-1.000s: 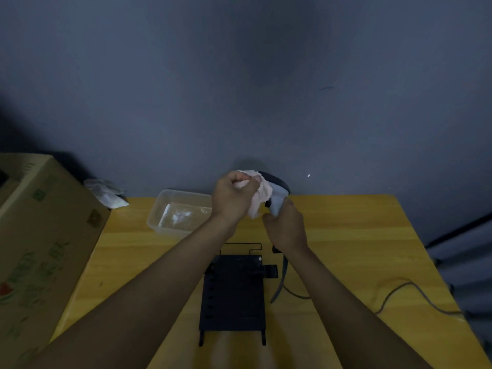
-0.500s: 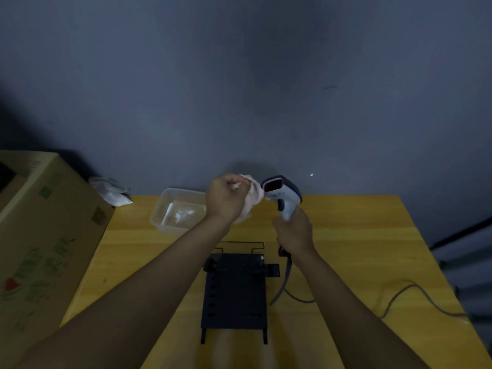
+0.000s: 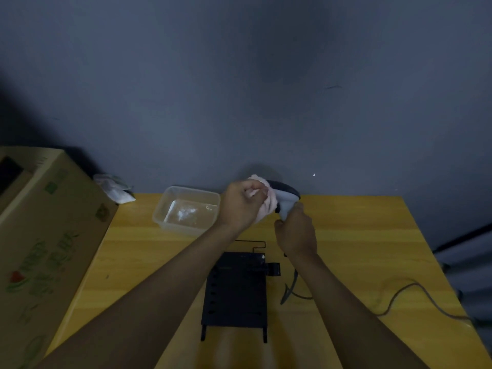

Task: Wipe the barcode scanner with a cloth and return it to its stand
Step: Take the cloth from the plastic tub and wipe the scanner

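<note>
Head view: two bare hands are seen raised above the far half of a yellow wooden surface (image 3: 359, 235). The left hand (image 3: 241, 206) is closed in a fist-like grip around one pale pink cloth (image 3: 262, 201), which is bunched between its fingers and pressed against the front of the one barcode scanner (image 3: 286, 199). The right hand (image 3: 296, 233) is wrapped shut around the scanner's handle from below, so that the grey body and dark head are held upright in the air, clear of the surface and just right of the cloth. One grey cable (image 3: 399, 296) is seen trailing from under the right hand across the surface to its right edge. One black stand (image 3: 235, 291) lies flat between the two forearms, near the front, with nothing set in it; a thin wire loop is seen at its far end and a small black tab at its right side. One clear plastic container (image 3: 186, 209) is placed at the back, to the left of the left hand; something whitish lies inside, though in the dim light it cannot be identified. One cardboard box (image 3: 40, 235) with green print stands at the left edge, and one crumpled pale packet (image 3: 114, 189), possibly a wipe pack, rests behind it against the wall.
</note>
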